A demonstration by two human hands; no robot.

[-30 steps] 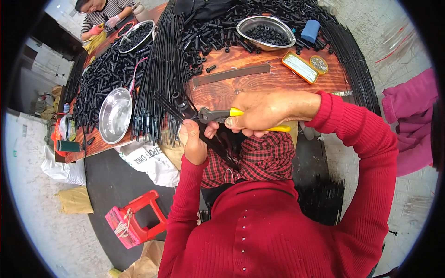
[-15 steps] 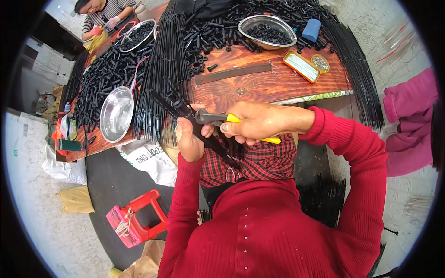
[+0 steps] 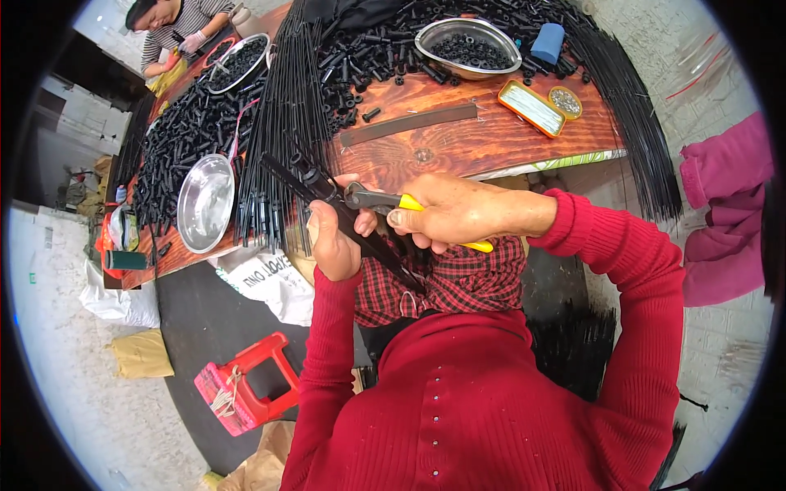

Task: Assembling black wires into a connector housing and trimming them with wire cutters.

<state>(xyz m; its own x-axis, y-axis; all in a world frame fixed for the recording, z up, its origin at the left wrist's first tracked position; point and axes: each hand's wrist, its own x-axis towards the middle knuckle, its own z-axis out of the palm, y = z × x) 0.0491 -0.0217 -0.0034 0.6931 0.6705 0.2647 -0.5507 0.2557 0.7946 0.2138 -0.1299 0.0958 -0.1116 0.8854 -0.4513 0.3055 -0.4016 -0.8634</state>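
In my left hand (image 3: 337, 245) is a long black rod assembly (image 3: 378, 255), shaped like part of an umbrella frame, slanting down toward my lap. A black cylindrical fitting (image 3: 315, 182) sits on it just beyond my fingers. My right hand (image 3: 446, 209) is closed around pliers (image 3: 409, 202) with yellow handles and dark metal jaws. The jaws are beside the fitting, close to my left fingertips. Whether they grip anything cannot be made out. The lower end of the assembly rests over my red checked cloth (image 3: 483, 274).
Thin black rods (image 3: 282, 106) hang over the wooden table (image 3: 422, 155). Black plastic parts (image 3: 196, 123) lie piled there, beside a metal bowl (image 3: 430, 41), an orange-edged box of pins (image 3: 532, 106) and a clear bowl (image 3: 205, 203). A red stool (image 3: 258, 376) stands lower left; a co-worker (image 3: 180, 33) sits far left.
The pliers' head has tilted slightly upward, and its jaws show more clearly beside the fitting. My left hand keeps its hold. The whole view has shifted slightly.
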